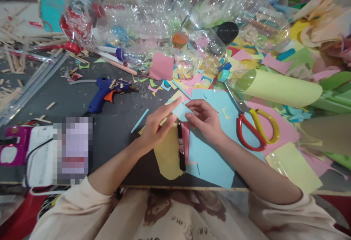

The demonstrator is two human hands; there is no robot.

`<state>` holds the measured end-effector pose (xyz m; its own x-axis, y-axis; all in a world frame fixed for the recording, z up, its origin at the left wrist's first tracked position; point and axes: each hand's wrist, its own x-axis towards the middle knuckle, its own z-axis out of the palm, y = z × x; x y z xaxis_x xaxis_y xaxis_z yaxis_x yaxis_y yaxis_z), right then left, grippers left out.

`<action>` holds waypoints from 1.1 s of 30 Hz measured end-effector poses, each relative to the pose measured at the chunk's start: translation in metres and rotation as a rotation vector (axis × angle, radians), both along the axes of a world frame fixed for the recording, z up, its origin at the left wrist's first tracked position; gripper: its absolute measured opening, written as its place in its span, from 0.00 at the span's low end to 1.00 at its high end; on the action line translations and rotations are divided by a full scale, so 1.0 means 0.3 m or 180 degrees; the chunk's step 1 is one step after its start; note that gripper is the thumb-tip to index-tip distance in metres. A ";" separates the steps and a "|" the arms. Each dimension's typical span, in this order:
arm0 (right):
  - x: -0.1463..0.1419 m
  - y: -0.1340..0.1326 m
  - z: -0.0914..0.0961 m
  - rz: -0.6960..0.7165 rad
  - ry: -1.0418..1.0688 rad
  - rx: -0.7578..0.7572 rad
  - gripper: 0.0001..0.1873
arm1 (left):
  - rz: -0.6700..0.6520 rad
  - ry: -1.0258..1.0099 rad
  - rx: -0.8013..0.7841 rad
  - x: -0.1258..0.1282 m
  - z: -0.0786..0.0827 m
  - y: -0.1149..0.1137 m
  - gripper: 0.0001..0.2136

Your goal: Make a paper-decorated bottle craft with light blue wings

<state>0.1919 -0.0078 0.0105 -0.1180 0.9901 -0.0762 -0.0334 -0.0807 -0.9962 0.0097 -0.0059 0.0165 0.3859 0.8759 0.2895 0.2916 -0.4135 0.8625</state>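
Observation:
A small piece of light blue paper point(182, 112) is held up between my two hands over the table. My right hand point(206, 120) pinches its right edge between thumb and curled fingers. At the paper's left edge, my left hand point(160, 123) has its fingers stretched out straight, with the thumb against the paper. Below them lie a black utility knife point(181, 148), a strip of pink paper point(185, 137) and a yellow paper piece point(168, 159). Under my right hand spreads a large light blue sheet point(211, 163). A thin rolled blue paper stick point(140, 120) rests left of my left hand.
Scissors point(251, 134) with red and yellow handles lie on the right, near a bottle wrapped in yellow-green paper point(282, 86). A blue glue gun point(102, 94) lies on the left. Clear plastic bottles point(148, 17) and paper scraps crowd the back. A pixelated rectangle point(76, 148) covers something at lower left.

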 end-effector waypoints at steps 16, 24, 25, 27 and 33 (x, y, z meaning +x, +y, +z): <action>0.006 0.002 0.015 -0.0151 0.0077 -0.0026 0.12 | 0.0636 -0.0446 -0.0974 0.012 0.002 0.017 0.08; 0.005 0.002 0.016 -0.0206 -0.0036 -0.0108 0.14 | 0.0674 -0.0417 -0.0966 0.015 0.003 0.018 0.07; 0.005 0.001 0.015 -0.0192 -0.0030 -0.0104 0.13 | 0.0683 -0.0420 -0.0963 0.015 0.003 0.018 0.06; 0.005 0.000 0.014 -0.0176 0.0003 -0.0111 0.12 | 0.0700 -0.0424 -0.0968 0.016 0.002 0.019 0.06; 0.003 0.002 0.012 -0.0179 -0.0082 -0.0036 0.09 | 0.0745 -0.0303 -0.0704 0.013 0.002 0.017 0.06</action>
<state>0.1927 -0.0071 0.0143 -0.0600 0.9942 -0.0897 -0.0125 -0.0906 -0.9958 0.0136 -0.0007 0.0172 0.1471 0.9832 0.1077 0.2705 -0.1447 0.9518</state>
